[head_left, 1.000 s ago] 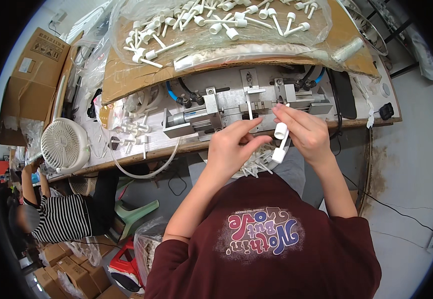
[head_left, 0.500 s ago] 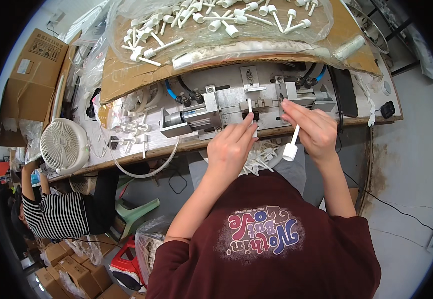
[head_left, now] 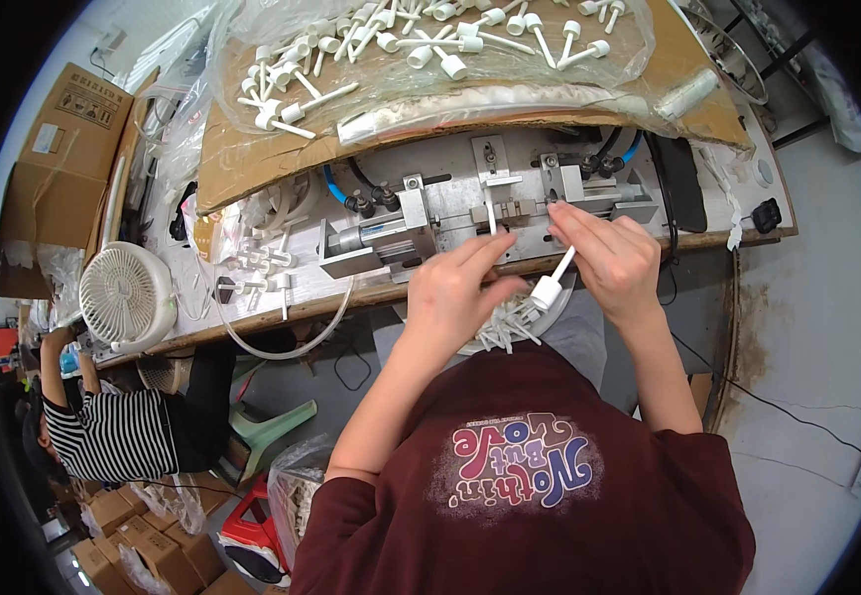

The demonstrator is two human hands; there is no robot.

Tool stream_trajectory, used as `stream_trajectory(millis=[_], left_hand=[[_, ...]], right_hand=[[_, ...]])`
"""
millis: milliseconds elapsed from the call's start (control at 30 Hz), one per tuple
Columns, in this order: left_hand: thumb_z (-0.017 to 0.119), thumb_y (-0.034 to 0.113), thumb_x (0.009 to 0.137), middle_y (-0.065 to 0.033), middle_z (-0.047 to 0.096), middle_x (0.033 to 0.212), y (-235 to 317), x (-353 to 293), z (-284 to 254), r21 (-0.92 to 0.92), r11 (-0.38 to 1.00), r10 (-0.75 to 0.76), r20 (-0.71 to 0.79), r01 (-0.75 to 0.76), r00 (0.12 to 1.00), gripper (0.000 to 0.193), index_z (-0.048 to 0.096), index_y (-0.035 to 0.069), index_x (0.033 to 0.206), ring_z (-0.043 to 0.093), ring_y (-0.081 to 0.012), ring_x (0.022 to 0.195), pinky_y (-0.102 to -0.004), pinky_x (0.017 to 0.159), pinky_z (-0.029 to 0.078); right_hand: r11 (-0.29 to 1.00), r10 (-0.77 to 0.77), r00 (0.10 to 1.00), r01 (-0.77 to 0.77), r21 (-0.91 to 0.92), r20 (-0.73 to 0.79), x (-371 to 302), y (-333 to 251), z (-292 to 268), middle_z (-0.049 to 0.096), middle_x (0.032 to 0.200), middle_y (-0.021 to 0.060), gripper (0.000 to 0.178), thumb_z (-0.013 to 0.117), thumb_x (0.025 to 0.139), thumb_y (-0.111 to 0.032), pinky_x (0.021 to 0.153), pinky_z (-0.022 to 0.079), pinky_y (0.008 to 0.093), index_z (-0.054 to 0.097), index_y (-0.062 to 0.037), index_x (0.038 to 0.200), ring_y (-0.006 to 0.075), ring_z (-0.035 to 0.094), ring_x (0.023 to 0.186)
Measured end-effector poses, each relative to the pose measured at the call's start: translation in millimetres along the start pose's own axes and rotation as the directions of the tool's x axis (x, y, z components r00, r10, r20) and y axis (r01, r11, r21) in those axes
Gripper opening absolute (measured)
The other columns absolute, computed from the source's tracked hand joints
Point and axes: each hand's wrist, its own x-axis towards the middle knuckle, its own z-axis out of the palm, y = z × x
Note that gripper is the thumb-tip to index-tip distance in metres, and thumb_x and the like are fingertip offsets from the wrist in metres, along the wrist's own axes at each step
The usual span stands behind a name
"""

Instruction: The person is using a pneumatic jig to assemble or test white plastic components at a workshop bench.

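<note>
My right hand [head_left: 617, 260] is closed round the stem of a white plastic piece [head_left: 547, 293], whose cylindrical cap hangs down to the left. Its fingertips reach the right-hand block of a metal clamping fixture [head_left: 460, 203]. My left hand [head_left: 458, 296] is at the fixture's front edge, fingers stretched forward and thumb spread apart. Just beyond its fingertips, a second white stem [head_left: 492, 213] stands in the middle of the fixture; its lower end is hidden by the fingers. Below, a bowl [head_left: 561, 305] of similar white pieces rests on my lap.
A cardboard sheet [head_left: 242, 159] with a plastic bag of white stemmed pieces [head_left: 450, 64] lies above the fixture. A white fan [head_left: 125, 295], loose white parts [head_left: 264, 260] and a clear hose [head_left: 297, 347] are on the left. Another person [head_left: 113, 431] in stripes sits at far left.
The white piece in my right hand has swung, its cap moving left and slightly up. My left thumb has spread away from the fingers, and the cap beside them no longer shows.
</note>
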Motion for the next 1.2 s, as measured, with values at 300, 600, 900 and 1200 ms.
stream_trajectory(millis=[300,600,900,1200], left_hand=[[0.082,0.004,0.074,-0.0087,0.067,0.104,30,-1,-34,-0.346,0.938,-0.019,-0.116,-0.022,0.993,0.037,0.071,0.003,0.11,0.068,-0.016,0.083,-0.0275,0.069,0.059],[0.078,0.009,0.075,-0.0082,0.066,0.125,4,-12,-1,0.148,0.989,0.029,-0.129,-0.009,0.991,0.026,0.072,0.004,0.1,0.07,-0.0218,0.082,-0.0314,0.069,0.056],[0.078,0.011,0.073,-0.0077,0.067,0.124,-11,-9,16,0.333,0.94,0.088,-0.045,-0.068,0.995,0.028,0.072,0.006,0.1,0.069,-0.0195,0.072,-0.0309,0.062,0.052],[0.077,0.011,0.073,-0.0074,0.068,0.124,-13,-7,19,0.322,0.944,0.089,-0.047,-0.069,0.995,0.027,0.071,0.007,0.1,0.067,-0.0204,0.065,-0.0305,0.06,0.051]], right_hand=[[0.998,-0.067,0.996,0.066,-0.022,-0.053,61,-7,8,0.072,0.109,0.0059,0.046,0.076,0.078,-0.012,0.056,0.045,0.0275,0.067,-0.0116,0.123,0.0161,0.061,0.062],[0.962,0.065,0.994,-0.038,-0.272,0.089,190,38,80,0.056,0.127,0.0156,0.061,0.065,0.089,-0.048,0.103,0.043,0.0416,0.053,-0.0125,0.136,0.0317,0.048,0.124],[0.989,0.007,0.932,0.046,-0.138,0.364,186,48,91,0.058,0.113,0.0151,0.033,0.054,0.092,-0.017,0.082,0.054,0.0448,0.053,-0.0061,0.123,0.0342,0.064,0.098],[0.989,-0.13,0.917,0.145,-0.012,0.378,183,66,79,0.056,0.108,0.0176,0.018,0.055,0.092,-0.009,0.078,0.052,0.0468,0.05,-0.0006,0.106,0.039,0.062,0.092]])
